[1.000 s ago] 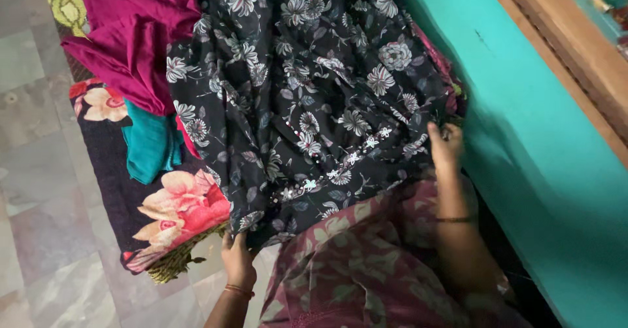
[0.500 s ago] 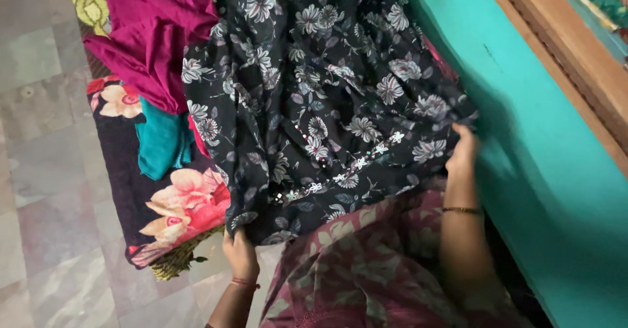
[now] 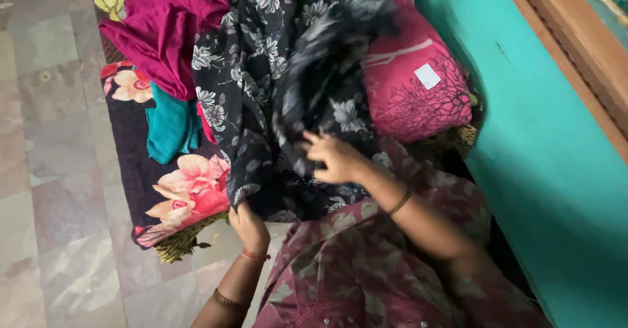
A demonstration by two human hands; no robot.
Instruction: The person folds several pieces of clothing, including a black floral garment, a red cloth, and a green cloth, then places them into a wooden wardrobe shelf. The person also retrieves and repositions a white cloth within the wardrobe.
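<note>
On the bed, left hand pinches the black floral cloth at its near edge; right hand grasps its folded-over side; first fold half made, smoothing left.

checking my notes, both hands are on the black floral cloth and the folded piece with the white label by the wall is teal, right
Not quite. In the head view the folded piece with the white label by the wall is pink, not teal. The rest holds: the left hand and right hand are both on the black floral cloth.
</note>
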